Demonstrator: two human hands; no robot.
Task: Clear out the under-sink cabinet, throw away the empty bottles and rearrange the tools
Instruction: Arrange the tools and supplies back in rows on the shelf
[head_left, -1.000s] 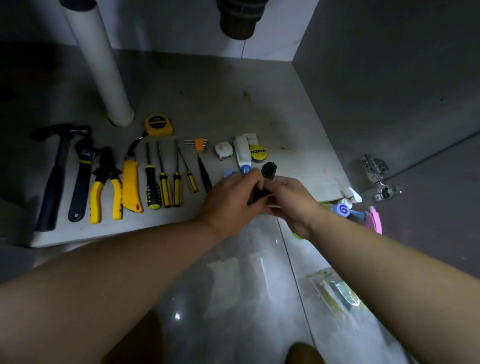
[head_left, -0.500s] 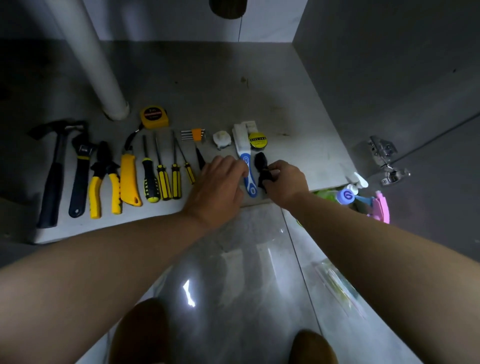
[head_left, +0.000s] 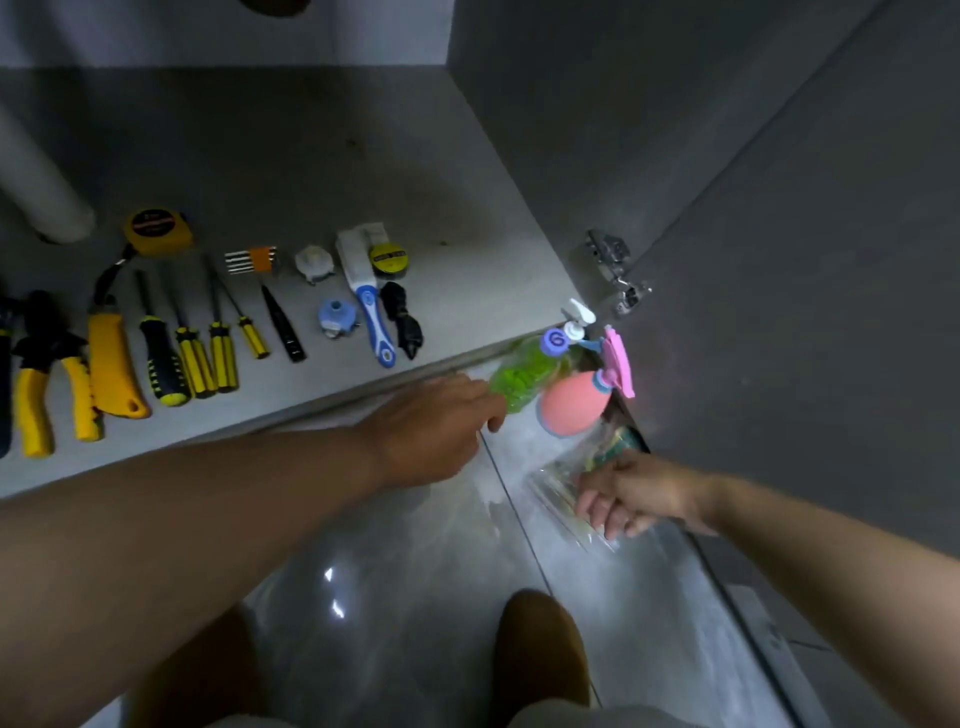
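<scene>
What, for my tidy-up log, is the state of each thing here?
Green bottle: on floor, left hand at its base.
Pink spray bottle: beside it, untouched.
Clear bag: on floor, right hand over it, grip unclear.
Black bundle: laid on cabinet floor.
Cabinet door: open.

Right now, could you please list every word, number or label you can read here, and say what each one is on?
"6": on the purple cap of the green bottle.
Label on the tape measure: print too blurred to read.
Band on the yellow-and-black roll: lettering too blurred to read.
Nothing else shows readable text.
</scene>
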